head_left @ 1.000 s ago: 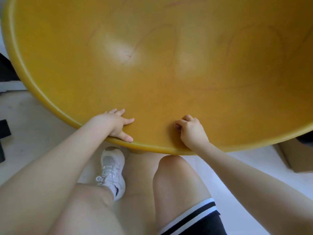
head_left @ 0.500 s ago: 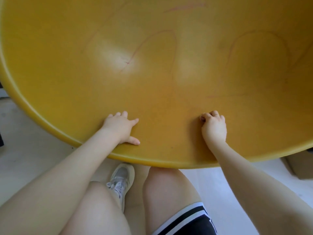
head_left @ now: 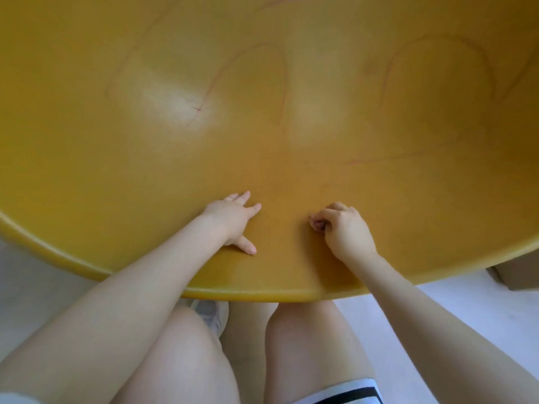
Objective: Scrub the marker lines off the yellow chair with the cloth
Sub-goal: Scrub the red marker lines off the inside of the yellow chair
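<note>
The left hand (head_left: 232, 218) lies spread flat on the yellow chair (head_left: 87, 176) — likely bracing it — while the right hand (head_left: 345, 230) pinches a small wadded cloth (head_left: 316, 224) against the seat to scrub.

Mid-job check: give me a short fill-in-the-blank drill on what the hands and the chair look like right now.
1. The left hand rests with fingers spread on the ____ moulded plastic chair.
2. The small pinkish wad of cloth is gripped by the ____ hand.
3. Faint ____ marker lines arc across the seat, beyond both hands.
4. The right hand wears a thin ____ on one finger.

Missing words: yellow; right; red; ring
</note>
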